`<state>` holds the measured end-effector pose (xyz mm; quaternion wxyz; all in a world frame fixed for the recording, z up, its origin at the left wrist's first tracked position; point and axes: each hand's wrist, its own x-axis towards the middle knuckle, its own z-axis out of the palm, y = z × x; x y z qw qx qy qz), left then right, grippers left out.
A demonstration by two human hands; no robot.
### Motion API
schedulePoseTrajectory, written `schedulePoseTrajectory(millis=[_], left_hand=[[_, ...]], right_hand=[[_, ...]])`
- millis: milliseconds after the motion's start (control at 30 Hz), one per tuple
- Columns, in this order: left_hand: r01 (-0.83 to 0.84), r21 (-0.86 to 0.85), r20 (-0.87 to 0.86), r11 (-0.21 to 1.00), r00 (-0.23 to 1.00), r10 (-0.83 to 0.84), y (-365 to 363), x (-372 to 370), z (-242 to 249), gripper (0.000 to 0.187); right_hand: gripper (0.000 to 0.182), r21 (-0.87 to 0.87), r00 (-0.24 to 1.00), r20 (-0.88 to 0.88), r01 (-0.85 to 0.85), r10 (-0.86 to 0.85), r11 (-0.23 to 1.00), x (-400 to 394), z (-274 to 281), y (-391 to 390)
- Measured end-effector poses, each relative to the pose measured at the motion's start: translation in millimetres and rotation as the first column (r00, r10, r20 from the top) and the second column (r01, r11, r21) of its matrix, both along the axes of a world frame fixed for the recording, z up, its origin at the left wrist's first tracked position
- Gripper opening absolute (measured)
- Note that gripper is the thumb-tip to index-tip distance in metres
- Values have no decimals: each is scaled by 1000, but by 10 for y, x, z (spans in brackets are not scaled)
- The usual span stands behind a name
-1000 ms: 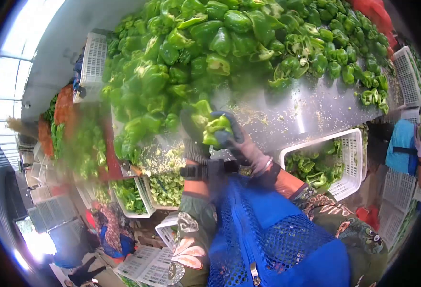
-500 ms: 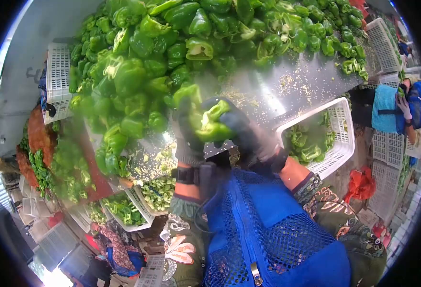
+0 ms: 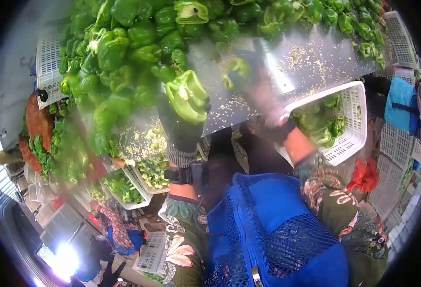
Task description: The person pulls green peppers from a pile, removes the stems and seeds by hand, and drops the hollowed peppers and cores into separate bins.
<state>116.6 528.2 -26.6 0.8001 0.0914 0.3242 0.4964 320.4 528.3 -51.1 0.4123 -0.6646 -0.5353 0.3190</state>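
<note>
My left hand point(image 3: 181, 125), in a dark glove, grips a cut green pepper half point(image 3: 187, 98) over the steel table point(image 3: 287, 71). My right hand point(image 3: 258, 88), in a pale glove and blurred by motion, holds another green pepper piece point(image 3: 236, 69) farther out over the table. A big heap of green peppers point(image 3: 124, 52) covers the table's far and left side, just beyond both hands. Pale seeds lie scattered on the bare metal.
A white plastic crate point(image 3: 351, 138) with pepper pieces sits right of my right arm. Smaller white crates of cut peppers point(image 3: 134, 184) stand below the table's left edge. Empty crates are stacked at the right. Another person in blue point(image 3: 402, 103) stands at right.
The pepper held between both hands has come apart: my left hand keeps one half, my right hand has swung up and away with the other piece. The view has tilted down.
</note>
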Motion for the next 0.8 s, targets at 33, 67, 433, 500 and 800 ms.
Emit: schedulePoseTrajectory(millis=[33, 67, 433, 500, 800], left_hand=[[15, -38, 132, 999, 991, -10, -63, 64, 44, 53], [34, -68, 261, 997, 965, -15, -111, 129, 88, 53], [256, 106, -419, 961, 888, -190, -667, 509, 116, 20], [230, 59, -506, 971, 846, -170, -735, 568, 185, 21], [230, 288, -834, 930, 537, 126, -290, 992, 242, 50]], right_hand=[[60, 52, 981, -175, -80, 88, 995, -81, 305, -91], [55, -36, 977, -124, -179, 173, 983, -198, 559, -206], [34, -57, 649, -753, -226, 107, 972, -29, 612, -570], [31, 5, 682, -719, -186, 132, 983, -39, 408, -630], [17, -492, 703, -625, -19, -339, 870, 212, -287, -1017]])
